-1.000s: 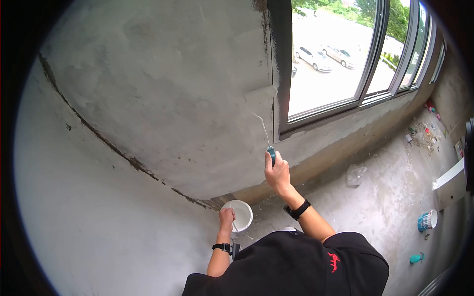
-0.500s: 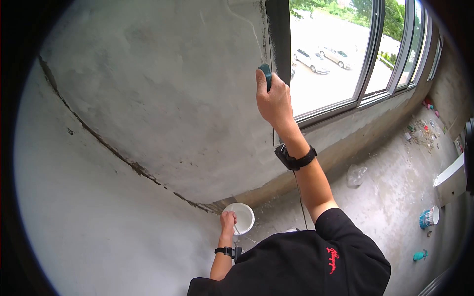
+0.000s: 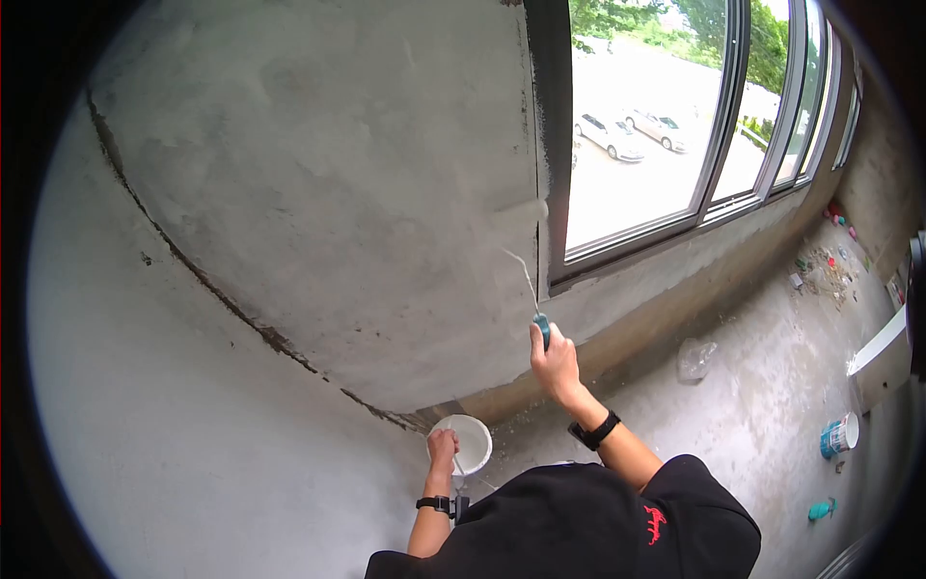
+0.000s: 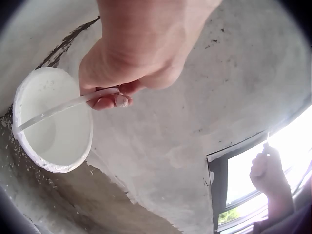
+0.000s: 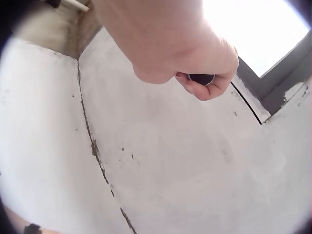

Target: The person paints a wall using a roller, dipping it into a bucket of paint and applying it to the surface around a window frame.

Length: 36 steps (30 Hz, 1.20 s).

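My right hand (image 3: 556, 367) is curled round the roller handle (image 3: 543, 331), sleeve (image 3: 521, 211) ahead, crosswise to the wall's (image 3: 386, 241) window-side edge; left hand (image 3: 443, 449) grips bucket bail (image 4: 58, 108).

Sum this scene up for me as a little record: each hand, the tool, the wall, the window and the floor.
left hand: grips the handle of a white bucket
bucket contents: whitish; exact substance cannot be told
right hand: grips a paint roller
roller: teal grip, bent rod, pale head beside the window frame
wall: grey, patchy
outside window: two light cars, greenery
floor: clear plastic bag, blue-and-white tub, teal object, scattered debris
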Each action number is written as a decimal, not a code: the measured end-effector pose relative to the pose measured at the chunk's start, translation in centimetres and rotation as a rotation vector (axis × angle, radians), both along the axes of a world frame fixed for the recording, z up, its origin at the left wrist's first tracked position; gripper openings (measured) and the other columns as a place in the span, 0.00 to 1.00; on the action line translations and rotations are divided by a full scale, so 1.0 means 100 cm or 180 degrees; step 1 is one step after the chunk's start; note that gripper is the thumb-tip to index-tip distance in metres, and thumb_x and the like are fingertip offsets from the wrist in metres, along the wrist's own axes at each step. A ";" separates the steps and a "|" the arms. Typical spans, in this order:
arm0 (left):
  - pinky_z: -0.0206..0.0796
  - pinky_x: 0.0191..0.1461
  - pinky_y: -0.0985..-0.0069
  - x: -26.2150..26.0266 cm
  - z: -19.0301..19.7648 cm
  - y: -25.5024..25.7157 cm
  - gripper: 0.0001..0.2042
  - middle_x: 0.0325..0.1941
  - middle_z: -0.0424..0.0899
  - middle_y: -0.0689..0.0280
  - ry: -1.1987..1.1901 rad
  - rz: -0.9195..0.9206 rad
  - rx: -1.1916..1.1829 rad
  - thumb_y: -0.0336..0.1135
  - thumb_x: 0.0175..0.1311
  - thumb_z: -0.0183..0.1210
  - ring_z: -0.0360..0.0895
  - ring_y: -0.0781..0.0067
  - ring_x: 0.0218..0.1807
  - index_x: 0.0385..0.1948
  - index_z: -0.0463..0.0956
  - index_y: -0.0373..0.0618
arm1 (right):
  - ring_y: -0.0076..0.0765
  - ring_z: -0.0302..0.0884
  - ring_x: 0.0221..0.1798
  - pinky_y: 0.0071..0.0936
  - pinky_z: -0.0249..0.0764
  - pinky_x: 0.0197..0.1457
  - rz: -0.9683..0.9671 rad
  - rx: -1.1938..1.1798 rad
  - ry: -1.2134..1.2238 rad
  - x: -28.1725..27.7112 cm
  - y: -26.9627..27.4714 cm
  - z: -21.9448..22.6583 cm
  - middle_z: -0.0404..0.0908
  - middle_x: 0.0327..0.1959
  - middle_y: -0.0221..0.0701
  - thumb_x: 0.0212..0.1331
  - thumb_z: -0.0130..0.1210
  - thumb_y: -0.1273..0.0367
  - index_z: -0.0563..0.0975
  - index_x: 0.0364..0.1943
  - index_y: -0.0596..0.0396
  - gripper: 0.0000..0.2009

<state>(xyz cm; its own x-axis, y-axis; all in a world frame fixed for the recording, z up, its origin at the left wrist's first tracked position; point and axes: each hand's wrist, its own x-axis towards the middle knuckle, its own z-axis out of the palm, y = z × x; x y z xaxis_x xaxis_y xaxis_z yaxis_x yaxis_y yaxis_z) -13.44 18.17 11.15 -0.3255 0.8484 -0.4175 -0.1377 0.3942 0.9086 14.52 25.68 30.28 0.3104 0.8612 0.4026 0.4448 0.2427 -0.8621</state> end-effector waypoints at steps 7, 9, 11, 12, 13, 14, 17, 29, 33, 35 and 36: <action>0.60 0.18 0.81 0.000 0.009 0.000 0.05 0.17 0.71 0.69 0.0057 0.0003 0.0006 0.28 0.58 0.53 0.66 0.79 0.14 0.23 0.69 0.43 | 0.66 0.74 0.26 0.52 0.68 0.26 -0.0085 -0.0043 -0.0073 0.005 0.008 0.022 0.73 0.17 0.53 0.66 0.49 0.58 0.70 0.26 0.60 0.18; 0.59 0.17 0.81 -0.002 0.011 0.000 0.05 0.17 0.71 0.68 0.0053 -0.0009 -0.0005 0.28 0.58 0.53 0.66 0.79 0.14 0.23 0.69 0.43 | 0.66 0.74 0.26 0.51 0.68 0.25 -0.0123 0.0254 -0.0048 0.010 0.025 0.046 0.73 0.17 0.53 0.66 0.48 0.58 0.70 0.25 0.61 0.18; 0.59 0.16 0.82 -0.003 0.008 -0.001 0.05 0.17 0.71 0.68 -0.0004 -0.0027 -0.0013 0.28 0.57 0.53 0.66 0.80 0.14 0.23 0.69 0.43 | 0.65 0.74 0.26 0.50 0.68 0.25 -0.0126 0.0474 -0.0013 0.013 0.039 0.081 0.74 0.17 0.53 0.66 0.48 0.59 0.70 0.25 0.61 0.19; 0.58 0.16 0.82 -0.004 0.006 -0.002 0.05 0.17 0.71 0.68 -0.0019 0.0000 -0.0019 0.28 0.57 0.53 0.65 0.80 0.14 0.23 0.69 0.43 | 0.65 0.75 0.26 0.49 0.69 0.25 -0.0126 0.0561 -0.0004 0.014 0.047 0.102 0.74 0.17 0.53 0.66 0.49 0.59 0.70 0.25 0.62 0.19; 0.58 0.15 0.82 -0.005 0.004 0.000 0.05 0.17 0.71 0.68 -0.0039 0.0025 -0.0012 0.28 0.57 0.53 0.65 0.80 0.14 0.23 0.69 0.44 | 0.65 0.75 0.26 0.48 0.69 0.26 -0.0084 0.0689 0.0078 0.016 0.057 0.130 0.74 0.17 0.53 0.66 0.49 0.58 0.71 0.25 0.62 0.19; 0.58 0.15 0.82 -0.005 0.004 0.001 0.05 0.17 0.71 0.68 -0.0043 0.0022 0.0007 0.28 0.57 0.53 0.65 0.80 0.14 0.23 0.69 0.44 | 0.64 0.75 0.26 0.48 0.69 0.26 -0.0031 0.0811 0.0165 0.016 0.066 0.157 0.74 0.17 0.53 0.66 0.49 0.58 0.71 0.25 0.63 0.20; 0.58 0.15 0.82 -0.006 0.000 -0.001 0.05 0.17 0.71 0.68 -0.0023 0.0072 -0.0019 0.27 0.57 0.53 0.65 0.80 0.14 0.23 0.68 0.44 | 0.63 0.77 0.27 0.46 0.71 0.30 -0.0052 0.1035 0.0157 0.017 0.086 0.214 0.75 0.17 0.54 0.66 0.48 0.59 0.73 0.25 0.65 0.20; 0.56 0.14 0.83 -0.020 -0.004 -0.001 0.06 0.16 0.70 0.69 -0.0118 -0.0082 -0.0092 0.26 0.58 0.53 0.64 0.81 0.13 0.22 0.67 0.44 | 0.62 0.80 0.36 0.47 0.75 0.43 -0.0205 0.1145 -0.0081 0.032 0.090 0.397 0.79 0.25 0.56 0.64 0.44 0.52 0.79 0.31 0.68 0.27; 0.56 0.14 0.82 -0.019 -0.002 -0.002 0.05 0.15 0.70 0.68 -0.0132 0.0042 -0.0169 0.26 0.59 0.52 0.64 0.80 0.13 0.23 0.69 0.42 | 0.64 0.79 0.35 0.48 0.74 0.40 -0.0365 0.1381 -0.0024 0.026 0.101 0.355 0.78 0.23 0.56 0.64 0.45 0.53 0.78 0.29 0.69 0.26; 0.56 0.14 0.82 -0.023 -0.008 -0.002 0.04 0.15 0.70 0.67 -0.0110 0.0068 -0.0217 0.26 0.59 0.52 0.64 0.79 0.13 0.24 0.70 0.41 | 0.65 0.78 0.33 0.48 0.73 0.38 -0.0263 0.1219 0.0054 0.023 0.096 0.332 0.77 0.21 0.56 0.65 0.46 0.55 0.76 0.27 0.68 0.25; 0.57 0.14 0.81 -0.024 -0.011 -0.003 0.04 0.15 0.70 0.67 -0.0125 0.0056 -0.0205 0.26 0.59 0.52 0.64 0.79 0.13 0.24 0.71 0.40 | 0.65 0.77 0.32 0.49 0.72 0.36 -0.0132 0.1053 0.0133 0.023 0.091 0.325 0.76 0.20 0.56 0.65 0.46 0.55 0.76 0.26 0.68 0.24</action>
